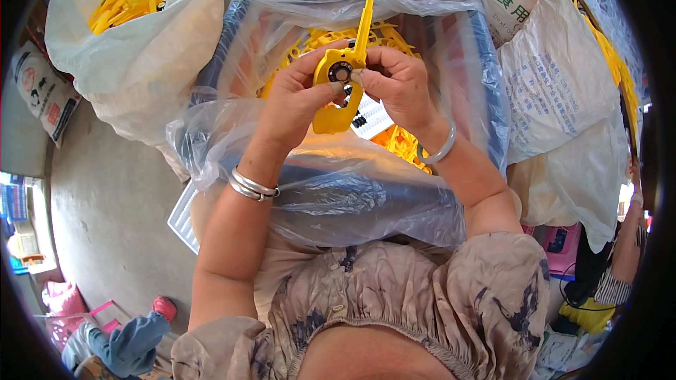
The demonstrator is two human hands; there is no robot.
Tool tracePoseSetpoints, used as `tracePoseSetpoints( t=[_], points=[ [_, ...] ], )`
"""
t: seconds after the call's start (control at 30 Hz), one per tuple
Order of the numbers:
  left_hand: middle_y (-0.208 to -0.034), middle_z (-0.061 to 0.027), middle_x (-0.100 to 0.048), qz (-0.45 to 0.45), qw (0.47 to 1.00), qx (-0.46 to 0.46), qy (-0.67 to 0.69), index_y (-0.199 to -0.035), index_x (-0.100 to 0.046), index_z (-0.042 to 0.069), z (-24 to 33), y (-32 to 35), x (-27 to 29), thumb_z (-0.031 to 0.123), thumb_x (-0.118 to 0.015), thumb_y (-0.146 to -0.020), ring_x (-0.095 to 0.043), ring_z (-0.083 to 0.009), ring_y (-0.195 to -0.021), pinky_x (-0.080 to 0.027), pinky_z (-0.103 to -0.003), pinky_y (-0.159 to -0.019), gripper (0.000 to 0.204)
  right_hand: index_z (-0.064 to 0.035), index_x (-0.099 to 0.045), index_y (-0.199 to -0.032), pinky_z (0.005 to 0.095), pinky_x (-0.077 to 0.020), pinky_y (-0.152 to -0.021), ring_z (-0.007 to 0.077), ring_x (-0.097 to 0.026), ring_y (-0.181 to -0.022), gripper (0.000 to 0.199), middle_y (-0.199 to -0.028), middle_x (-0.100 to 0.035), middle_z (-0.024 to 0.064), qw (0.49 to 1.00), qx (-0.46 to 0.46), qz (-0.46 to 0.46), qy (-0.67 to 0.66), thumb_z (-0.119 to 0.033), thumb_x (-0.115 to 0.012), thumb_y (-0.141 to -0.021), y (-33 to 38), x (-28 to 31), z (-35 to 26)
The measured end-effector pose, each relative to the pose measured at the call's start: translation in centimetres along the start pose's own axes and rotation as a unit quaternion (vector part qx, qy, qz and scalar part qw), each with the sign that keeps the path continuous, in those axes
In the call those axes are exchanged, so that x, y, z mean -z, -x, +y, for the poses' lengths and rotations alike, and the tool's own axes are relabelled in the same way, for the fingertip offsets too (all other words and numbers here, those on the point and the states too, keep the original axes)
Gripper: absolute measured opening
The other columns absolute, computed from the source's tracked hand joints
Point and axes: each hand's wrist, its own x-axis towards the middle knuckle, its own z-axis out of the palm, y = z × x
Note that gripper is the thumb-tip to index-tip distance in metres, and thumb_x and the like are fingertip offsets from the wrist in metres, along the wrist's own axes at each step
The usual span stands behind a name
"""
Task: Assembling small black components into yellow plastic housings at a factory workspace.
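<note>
Over a lined crate, both my hands grip one yellow plastic part (pixel 332 121) with a long thin stem pointing up and a hooked lower end. A round black ring (pixel 341 71) with a paler centre sits in its middle. My left hand (pixel 296 98) pinches the left edge, thumb just below the ring. My right hand (pixel 403 88) holds the base of the stem, its thumb pressed at the ring's right side. A small shiny bit shows between the thumbs; its kind is unclear. Behind the part, a white tray (pixel 372 114) carries small black pieces.
The blue crate (pixel 496 109) has a clear plastic liner (pixel 331 193) and holds many loose yellow parts (pixel 400 146). A white sack (pixel 134 77) of similar yellow pieces stands left, more white sacks (pixel 556 77) right. Another person's legs (pixel 130 345) show lower left, someone's arm (pixel 627 239) far right.
</note>
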Motion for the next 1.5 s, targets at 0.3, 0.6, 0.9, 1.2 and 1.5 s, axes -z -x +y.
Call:
tracePoseSetpoints(
  t=[0.3,0.6,0.9,1.2,1.5],
  points=[
    [-0.084,-0.0046,-0.058,0.033,0.992,-0.042,-0.119,-0.107,-0.052,-0.005,0.7,0.7,-0.8,0.001,-0.043,-0.081,-0.058,-0.0091,-0.07,-0.048,-0.02,-0.064,0.029,0.0037,-0.057,-0.089,0.0191,-0.0453,-0.064,0.0069,-0.053,-0.07,0.015,-0.081,-0.058,0.0036,1.0,-0.002,-0.01,0.006,-0.002,-0.057,-0.075,0.3,0.0,-0.4],
    [-0.083,-0.0052,-0.058,0.041,0.967,-0.069,-0.24,-0.101,-0.053,-0.004,0.2,1.0,-0.9,0.002,-0.042,-0.082,-0.059,-0.0106,-0.071,-0.048,-0.02,-0.065,0.023,0.0039,-0.056,-0.086,0.02,-0.0452,-0.063,0.0072,-0.052,-0.069,0.013,-0.078,-0.058,0.0045,1.0,-0.003,-0.006,0.021,-0.002,-0.055,-0.074,0.5,-0.2,0.7],
    [-0.096,-0.0076,-0.056,0.063,0.947,-0.135,-0.283,-0.115,-0.047,-0.001,-0.9,-0.4,0.2,0.001,-0.046,-0.081,-0.056,-0.0137,-0.082,-0.045,-0.023,-0.074,0.034,0.002,-0.057,-0.087,0.0194,-0.0432,-0.059,0.0062,-0.051,-0.065,0.015,-0.073,-0.057,0.0015,0.997,-0.062,0.035,-0.008,-0.002,-0.057,-0.072,-0.8,-0.1,0.7],
    [-0.09,-0.0025,-0.057,0.17,0.975,-0.014,-0.145,-0.108,-0.053,-0.004,-1.0,-0.3,3.0,0.005,-0.056,-0.074,-0.051,-0.0077,-0.073,-0.041,-0.019,-0.064,0.035,-0.0001,-0.053,-0.087,0.0189,-0.0398,-0.048,0.0073,-0.047,-0.052,0.009,-0.066,-0.055,0.0043,0.84,0.497,0.209,0.061,0.003,-0.053,-0.078,-7.6,0.0,-12.0],
    [-0.084,-0.0048,-0.059,0.218,0.962,-0.019,-0.163,-0.096,-0.059,-0.002,1.0,-0.5,4.3,0.008,-0.055,-0.075,-0.055,-0.0103,-0.068,-0.044,-0.021,-0.061,0.023,0.0003,-0.056,-0.074,0.0319,-0.0447,-0.058,0.0261,-0.056,-0.064,0.012,-0.069,-0.056,0.0132,0.777,0.594,0.099,0.184,-0.011,-0.056,-0.072,-21.8,-9.7,-11.1]
  ],
)
